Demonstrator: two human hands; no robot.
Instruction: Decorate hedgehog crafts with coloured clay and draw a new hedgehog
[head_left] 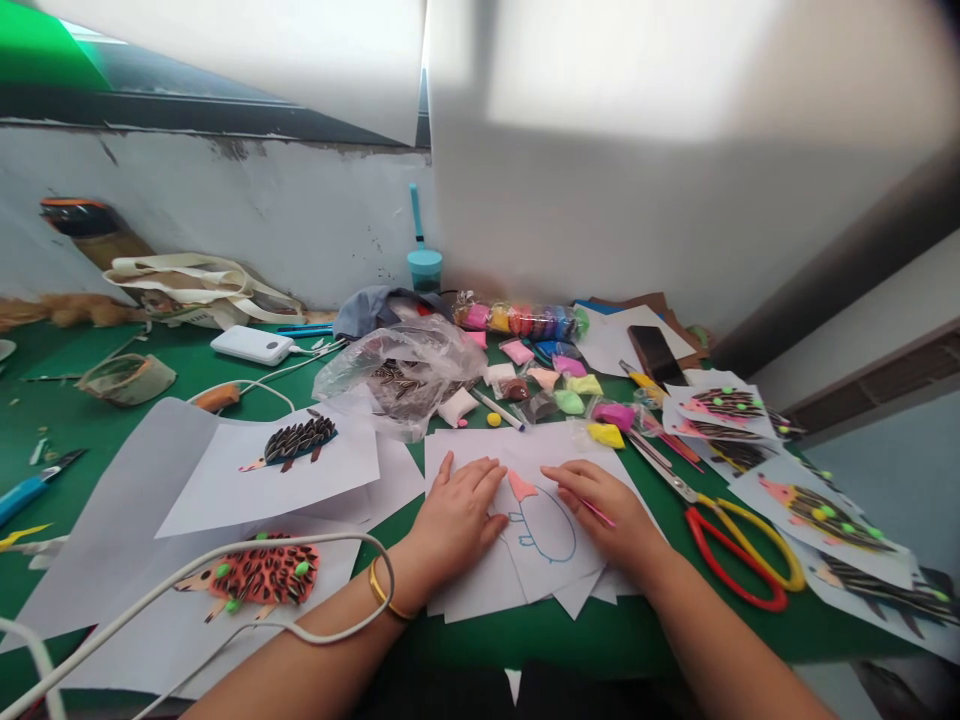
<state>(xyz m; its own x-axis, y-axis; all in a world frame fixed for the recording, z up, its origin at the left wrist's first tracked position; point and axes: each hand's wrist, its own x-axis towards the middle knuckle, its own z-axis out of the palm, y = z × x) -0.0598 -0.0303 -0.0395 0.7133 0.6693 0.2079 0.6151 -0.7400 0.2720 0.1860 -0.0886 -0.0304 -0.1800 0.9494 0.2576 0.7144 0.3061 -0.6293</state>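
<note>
A blue outline of a rounded animal with short legs is drawn on a white paper (551, 572), and pink clay (521, 487) covers its pointed head. My left hand (461, 515) lies spread on the paper, left of the drawing. On the drawing's right, my right hand (611, 515) rests with its fingers bent round a thin pink tool (598, 513). The fingertips of my right hand are near the top of the outline. More white sheets lie under the drawing.
Red and yellow scissors (739, 550) lie at the right, near finished hedgehog pictures (825, 512). Clay packets (570, 402) and a plastic bag of seeds (405, 380) are behind the paper. A white cable (247, 542) crosses my left forearm.
</note>
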